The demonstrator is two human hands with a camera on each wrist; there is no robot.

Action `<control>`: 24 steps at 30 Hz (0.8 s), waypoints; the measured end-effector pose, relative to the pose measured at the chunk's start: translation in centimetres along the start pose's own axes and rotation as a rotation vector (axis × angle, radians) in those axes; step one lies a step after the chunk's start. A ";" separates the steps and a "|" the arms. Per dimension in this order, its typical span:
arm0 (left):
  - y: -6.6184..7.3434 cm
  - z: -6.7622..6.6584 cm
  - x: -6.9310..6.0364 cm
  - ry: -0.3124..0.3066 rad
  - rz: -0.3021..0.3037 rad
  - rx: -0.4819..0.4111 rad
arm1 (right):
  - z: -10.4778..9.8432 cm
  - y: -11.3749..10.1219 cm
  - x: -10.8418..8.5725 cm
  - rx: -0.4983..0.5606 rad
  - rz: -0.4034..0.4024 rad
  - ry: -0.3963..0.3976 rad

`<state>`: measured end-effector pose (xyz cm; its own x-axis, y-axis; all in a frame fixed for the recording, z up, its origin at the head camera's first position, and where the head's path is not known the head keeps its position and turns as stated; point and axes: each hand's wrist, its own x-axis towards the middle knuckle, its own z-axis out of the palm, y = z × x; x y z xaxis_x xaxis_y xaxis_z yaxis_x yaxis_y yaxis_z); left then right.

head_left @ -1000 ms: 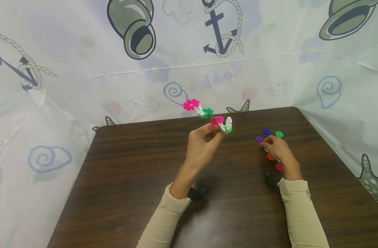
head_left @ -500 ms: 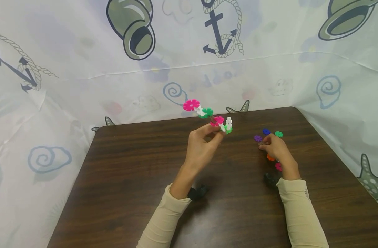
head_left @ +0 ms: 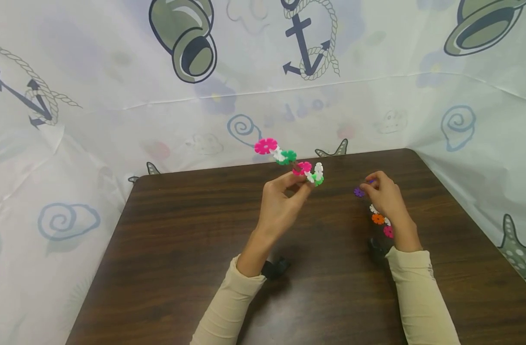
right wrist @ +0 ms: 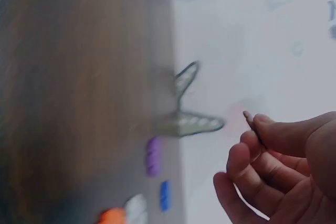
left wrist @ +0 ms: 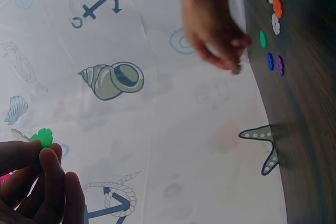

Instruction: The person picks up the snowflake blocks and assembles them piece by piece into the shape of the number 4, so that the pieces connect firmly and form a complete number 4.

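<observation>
My left hand (head_left: 280, 206) pinches a chain of joined flower-shaped discs, with a pink disc (head_left: 266, 146) at its far end and green, white and pink ones along it. In the left wrist view a bright green disc (left wrist: 44, 137) stands at its fingertips. My right hand (head_left: 385, 196), raised over the table's right part, holds a small brown disc (right wrist: 250, 120) between thumb and forefinger, seen edge-on in the right wrist view. Close by lie a purple disc (head_left: 358, 192) and a blue disc (left wrist: 270, 61), the latter mostly hidden behind the hand in the head view.
Nearer on the dark wooden table (head_left: 181, 239) lie an orange disc (head_left: 378, 219), white discs and a pink disc (head_left: 388, 232). A green disc (left wrist: 263, 39) shows in the left wrist view. Behind the table hangs a printed cloth (head_left: 137, 62).
My right hand has lifted from the table with the brown disc, uncovering the white and orange discs and covering the blue and green ones in the head view. My left hand stays still.
</observation>
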<state>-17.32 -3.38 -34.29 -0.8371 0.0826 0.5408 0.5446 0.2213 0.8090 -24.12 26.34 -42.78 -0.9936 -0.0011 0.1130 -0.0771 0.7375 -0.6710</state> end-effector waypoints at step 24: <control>0.0 0.2 -0.1 -0.019 -0.028 -0.004 | -3.2 -11.4 -5.5 0.334 -0.285 0.278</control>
<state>-17.28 -3.20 -34.38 -0.8529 0.0953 0.5133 0.5209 0.2204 0.8247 -17.55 20.08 -33.40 -0.8733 0.0423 0.4853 -0.4087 0.4785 -0.7772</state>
